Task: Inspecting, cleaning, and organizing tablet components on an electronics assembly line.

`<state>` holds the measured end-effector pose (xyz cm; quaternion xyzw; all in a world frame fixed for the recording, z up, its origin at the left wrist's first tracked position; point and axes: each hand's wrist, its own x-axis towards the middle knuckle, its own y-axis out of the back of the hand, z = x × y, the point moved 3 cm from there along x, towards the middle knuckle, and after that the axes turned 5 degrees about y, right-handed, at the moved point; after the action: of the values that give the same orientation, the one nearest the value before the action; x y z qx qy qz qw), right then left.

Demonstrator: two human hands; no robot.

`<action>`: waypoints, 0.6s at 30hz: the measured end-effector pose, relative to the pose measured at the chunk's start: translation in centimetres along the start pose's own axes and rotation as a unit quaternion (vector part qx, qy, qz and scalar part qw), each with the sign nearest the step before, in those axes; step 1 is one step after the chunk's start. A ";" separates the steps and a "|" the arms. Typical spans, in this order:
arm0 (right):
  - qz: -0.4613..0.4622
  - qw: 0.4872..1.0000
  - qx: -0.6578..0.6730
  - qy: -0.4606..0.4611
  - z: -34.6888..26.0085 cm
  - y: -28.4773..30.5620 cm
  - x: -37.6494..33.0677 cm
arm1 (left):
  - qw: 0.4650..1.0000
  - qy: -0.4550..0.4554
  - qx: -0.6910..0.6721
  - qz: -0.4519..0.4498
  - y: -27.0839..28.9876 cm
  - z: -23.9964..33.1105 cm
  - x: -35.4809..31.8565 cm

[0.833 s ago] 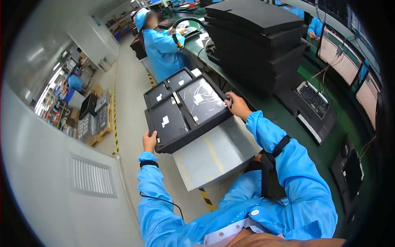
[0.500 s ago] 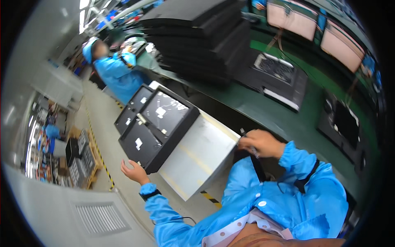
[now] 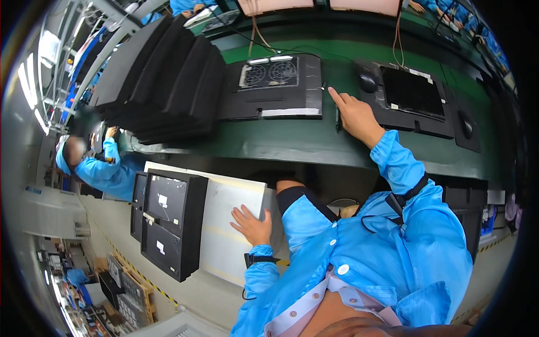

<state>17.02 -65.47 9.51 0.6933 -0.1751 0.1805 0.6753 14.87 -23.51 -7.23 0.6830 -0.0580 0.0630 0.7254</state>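
Note:
My right hand [image 3: 359, 119] is over the green bench with its index finger stretched out, its tip near the right edge of a black fixture [image 3: 233, 104]. A dark pen [image 3: 338, 120] is just beside its fingers, seemingly on the bench. My left hand [image 3: 253, 226] is spread with nothing in it, over or on the white board [image 3: 230, 205] at the bench's near side. Left of that hand is a black tray [image 3: 193, 224] with flat dark panels in its compartments. The fixture carries a panel [image 3: 269, 73] marked with round patterns.
Black foam trays [image 3: 168, 84] are stacked high at the bench's left. A second black fixture with a dark screen-like panel [image 3: 412, 92] and two mice [image 3: 368, 81] are on the right. A co-worker in blue [image 3: 109, 174] stands at far left. Cables hang behind the fixtures.
My view has turned toward the bench. My right hand has moved from beside the white board to over the bench and no longer grips the pen. My left hand has left the tray's side.

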 end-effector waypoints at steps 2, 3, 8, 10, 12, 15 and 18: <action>0.115 0.983 0.141 0.028 -1.7 1.1 -1.5 | 1.000 0.000 0.014 -0.007 -0.1 0.1 0.0; 0.058 0.973 0.206 0.082 -3.3 0.5 -4.0 | 1.000 -0.004 0.023 0.010 -0.1 0.1 0.4; -0.180 0.904 0.374 0.102 -6.8 -8.1 -19.4 | 0.999 -0.019 0.049 0.003 1.0 0.8 1.4; -0.350 0.884 0.303 -0.065 -5.2 -15.4 -27.5 | 0.999 -0.004 0.026 -0.035 0.1 -0.1 1.5; -0.665 0.621 0.400 -0.112 -3.6 -25.1 -38.7 | 0.998 -0.011 0.004 -0.070 -0.8 0.4 1.5; -0.679 0.398 0.604 -0.124 -5.9 -23.1 -35.3 | 0.996 0.000 0.009 -0.086 0.1 0.2 1.1; -0.634 0.407 0.641 -0.145 -8.1 -22.0 -32.3 | 0.998 -0.054 -0.004 -0.038 0.0 -0.5 0.7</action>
<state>-0.61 -56.80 -25.19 0.8526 0.3858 -0.3431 -0.0807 15.55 -23.01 -7.14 0.6840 -0.0717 -0.0017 0.7259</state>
